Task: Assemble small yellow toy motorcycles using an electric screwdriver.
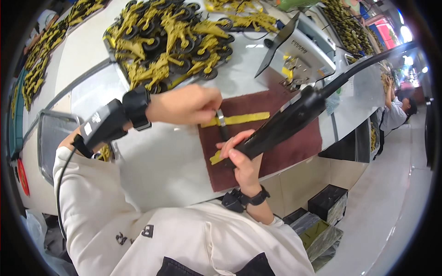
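Note:
My right hand (244, 161) is closed around the lower part of a black electric screwdriver (283, 124), whose thick body slants up to the right into a cord. My left hand (189, 105) is curled with its fingers together; what they hold, if anything, is hidden. Just by those fingertips is a small silver metal piece (221, 117) with a dark part below it. It crosses a long yellow strip-like part (246, 118) lying on the maroon mat (294, 149). Another yellow piece (216, 158) shows beside my right hand. The screwdriver's tip cannot be made out.
A large heap of yellow parts with black wheels (170, 41) lies beyond my left hand. A white box-shaped machine (304, 46) stands at the far right of the mat. A clear tray (48, 147) is at left, black bins (328, 202) below the table, a person (397, 110) far right.

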{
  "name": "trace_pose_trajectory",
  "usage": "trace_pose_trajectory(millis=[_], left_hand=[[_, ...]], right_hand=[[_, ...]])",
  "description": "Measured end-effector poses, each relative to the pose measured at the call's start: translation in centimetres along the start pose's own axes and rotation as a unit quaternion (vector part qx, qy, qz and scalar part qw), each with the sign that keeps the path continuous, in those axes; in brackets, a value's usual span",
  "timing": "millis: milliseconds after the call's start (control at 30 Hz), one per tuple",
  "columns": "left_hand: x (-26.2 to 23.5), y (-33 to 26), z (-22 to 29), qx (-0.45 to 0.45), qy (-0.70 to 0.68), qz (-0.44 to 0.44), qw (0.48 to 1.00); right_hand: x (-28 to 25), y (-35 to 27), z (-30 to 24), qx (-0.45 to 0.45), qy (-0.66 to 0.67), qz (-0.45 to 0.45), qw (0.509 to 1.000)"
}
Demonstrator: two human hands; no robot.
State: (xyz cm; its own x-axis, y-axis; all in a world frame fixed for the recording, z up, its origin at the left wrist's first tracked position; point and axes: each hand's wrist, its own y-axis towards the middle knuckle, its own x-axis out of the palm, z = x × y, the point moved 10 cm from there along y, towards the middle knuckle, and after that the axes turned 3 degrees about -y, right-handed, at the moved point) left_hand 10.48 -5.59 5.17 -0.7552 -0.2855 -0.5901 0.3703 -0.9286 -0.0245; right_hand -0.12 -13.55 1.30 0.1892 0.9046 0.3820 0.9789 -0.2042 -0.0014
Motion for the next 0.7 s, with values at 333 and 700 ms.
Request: trace_pose_trajectory(millis=[333, 700], left_hand=[[6.1, -6.8, 2.4, -0.001, -0.128, 0.165, 0.978], [8.6, -6.5, 3.0, -0.033, -0.036, 0.288, 0.956]], right_hand=[[0.9, 0.4, -0.9, -0.047, 0.062, -0.045, 0.996], [-0.8, -0.5, -1.6, -0.082, 0.062, 0.074, 0.992]])
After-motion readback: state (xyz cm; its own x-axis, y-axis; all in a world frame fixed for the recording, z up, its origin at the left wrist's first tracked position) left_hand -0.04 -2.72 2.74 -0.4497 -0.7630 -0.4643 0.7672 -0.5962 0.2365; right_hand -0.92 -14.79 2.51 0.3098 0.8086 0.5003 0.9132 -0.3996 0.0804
